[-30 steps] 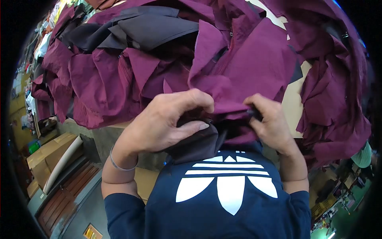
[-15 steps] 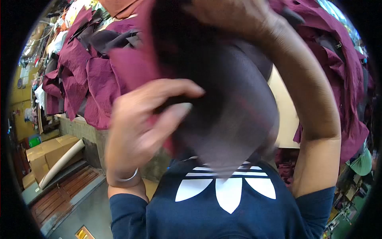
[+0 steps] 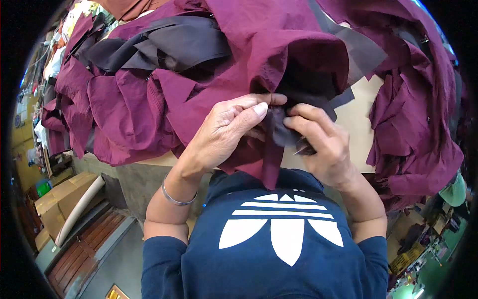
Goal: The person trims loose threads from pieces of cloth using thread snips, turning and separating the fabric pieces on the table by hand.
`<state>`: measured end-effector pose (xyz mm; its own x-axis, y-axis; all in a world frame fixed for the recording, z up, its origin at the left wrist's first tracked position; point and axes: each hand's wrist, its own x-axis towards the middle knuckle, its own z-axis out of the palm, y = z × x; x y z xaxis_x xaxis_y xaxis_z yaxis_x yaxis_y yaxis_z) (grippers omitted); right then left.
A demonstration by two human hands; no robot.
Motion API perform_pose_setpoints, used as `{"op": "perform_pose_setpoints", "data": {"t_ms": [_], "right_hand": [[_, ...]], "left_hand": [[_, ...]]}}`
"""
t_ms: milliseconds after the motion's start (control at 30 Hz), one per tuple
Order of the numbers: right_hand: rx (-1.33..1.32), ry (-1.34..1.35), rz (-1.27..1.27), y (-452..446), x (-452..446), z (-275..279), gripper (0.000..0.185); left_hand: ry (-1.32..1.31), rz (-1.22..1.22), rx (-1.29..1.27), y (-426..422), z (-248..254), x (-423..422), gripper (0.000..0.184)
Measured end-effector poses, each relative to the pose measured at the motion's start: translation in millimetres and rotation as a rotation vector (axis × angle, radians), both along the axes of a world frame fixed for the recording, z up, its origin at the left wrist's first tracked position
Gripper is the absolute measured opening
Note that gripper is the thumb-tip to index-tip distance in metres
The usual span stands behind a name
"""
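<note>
Near the middle of the view, my left hand pinches the edge of a maroon cloth piece with a dark lining. My right hand is closed on the dark lining just beside it, with a small metal tool, partly hidden, showing at its fingers. The maroon cloth curls over above both hands, and a pointed corner of it hangs down between them in front of the dark blue shirt.
Maroon cloth pieces and dark grey ones lie heaped at the left. Another maroon heap hangs over the right edge of the pale table. Cardboard boxes and a long tube stand at the lower left.
My right hand has come down from the top to beside my left hand. The cloth, a dark blur in front of me half a second ago, now lies maroon side up, with its dark lining between my hands.
</note>
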<state>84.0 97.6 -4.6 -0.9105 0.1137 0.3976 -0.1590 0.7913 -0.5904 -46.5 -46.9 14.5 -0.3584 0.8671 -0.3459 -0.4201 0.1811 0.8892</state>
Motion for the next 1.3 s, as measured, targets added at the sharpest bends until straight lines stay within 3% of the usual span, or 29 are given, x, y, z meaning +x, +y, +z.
{"op": "perform_pose_setpoints", "data": {"t_ms": [67,133,167,267,400,433,567,667,833,967,1067,1100,1200,1233,1300], "right_hand": [[-0.349,0.053,0.027,5.9,-3.3,-5.0,0.025],[-0.625,-0.121,-0.023,9.9,-7.5,1.2,0.010],[-0.799,-0.306,-0.048,10.8,-11.1,10.7,0.009],[-0.890,-0.262,-0.025,12.5,-23.1,-1.5,0.016],[-1.232,-0.242,0.007,23.2,-38.1,-0.9,0.021],[-1.194,-0.268,-0.010,25.6,-41.9,-1.3,0.021],[-1.117,-0.281,0.028,23.8,-56.5,-9.0,0.021],[-1.018,-0.407,0.023,24.7,-59.2,0.7,0.020],[-0.900,-0.365,0.043,26.2,-63.0,-4.8,0.021],[-0.850,-0.407,0.065,27.6,-62.2,-0.4,0.022],[-0.784,-0.462,0.077,30.1,-62.9,1.8,0.022],[-0.787,-0.467,0.080,29.8,-62.9,1.9,0.022],[-0.773,-0.465,0.099,28.4,-63.6,0.5,0.022],[-0.756,-0.454,0.112,27.8,-64.1,-2.6,0.022],[-0.716,-0.435,0.123,27.3,-64.3,-5.0,0.023]], "left_hand": [[0.104,0.000,0.015,1.3,-3.6,2.3,0.037],[0.279,0.008,0.086,1.3,-11.0,6.7,0.035],[0.382,-0.062,0.035,-0.1,-6.2,3.5,0.039],[0.598,0.207,0.058,1.7,-16.7,17.6,0.041],[0.826,0.291,0.161,-7.8,-17.1,20.1,0.043],[0.866,0.372,0.229,-8.9,-21.7,21.5,0.039],[1.338,0.002,0.027,-9.7,-7.9,10.8,0.016],[1.651,-0.101,-0.171,-6.5,-5.3,11.9,0.020],[1.694,-0.024,0.019,-16.8,1.0,0.3,0.025],[1.025,0.074,-0.033,-30.4,-1.2,6.3,0.026],[0.696,0.056,0.026,-26.0,-2.9,0.3,0.035],[0.649,0.092,-0.005,-23.8,1.3,2.5,0.028],[0.905,-0.063,-0.132,-19.6,9.9,-4.4,0.017],[1.152,-0.082,-0.053,-16.7,8.5,-8.6,0.011],[1.171,-0.078,-0.108,-14.7,8.1,-7.2,0.012]]}}
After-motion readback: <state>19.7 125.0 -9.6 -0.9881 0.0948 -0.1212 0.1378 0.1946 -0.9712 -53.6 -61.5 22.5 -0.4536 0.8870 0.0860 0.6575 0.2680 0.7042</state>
